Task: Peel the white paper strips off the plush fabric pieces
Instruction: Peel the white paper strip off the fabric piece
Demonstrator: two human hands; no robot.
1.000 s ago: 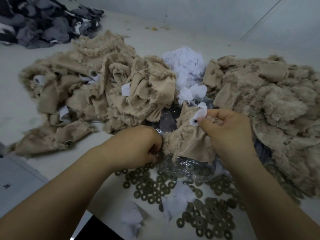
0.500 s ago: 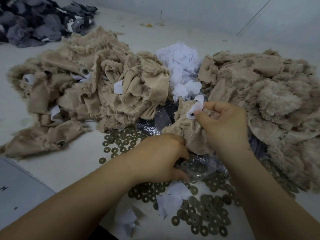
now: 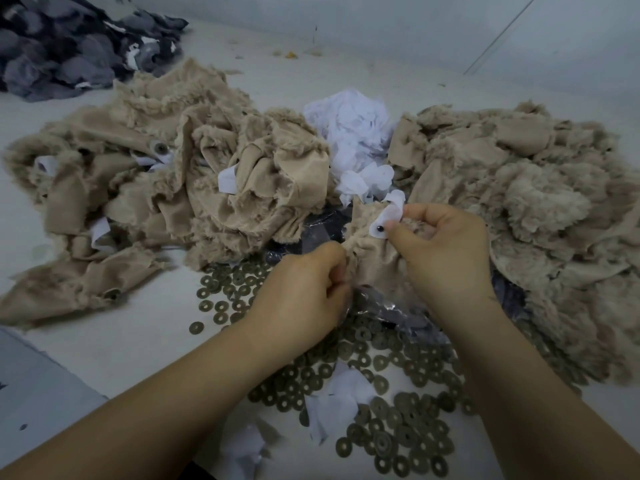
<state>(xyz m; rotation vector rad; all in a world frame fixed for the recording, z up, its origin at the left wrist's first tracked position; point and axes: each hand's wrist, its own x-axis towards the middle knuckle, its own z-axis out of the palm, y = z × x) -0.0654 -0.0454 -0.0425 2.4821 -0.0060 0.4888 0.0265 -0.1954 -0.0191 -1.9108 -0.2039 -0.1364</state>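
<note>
Up close, the right hand [image 3: 446, 254] pinches a white paper strip [image 3: 388, 220] on a small beige plush fabric piece [image 3: 372, 261] held above the pale surface [image 3: 138, 341]. The left hand [image 3: 304, 292] grips the fabric's lower edge. Peeling would likely go best slowly, fabric held taut.

Left hand [image 3: 301, 292]: knuckles facing up, fingers curling under, gripping. Right hand [image 3: 446, 251]: thumb and forefinger pinching. Both bare forearms reaching forward, converging.

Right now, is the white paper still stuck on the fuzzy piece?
Partly on. The right hand pinches the white strip; its top curls free, its bottom lies against the plush piece.
</note>
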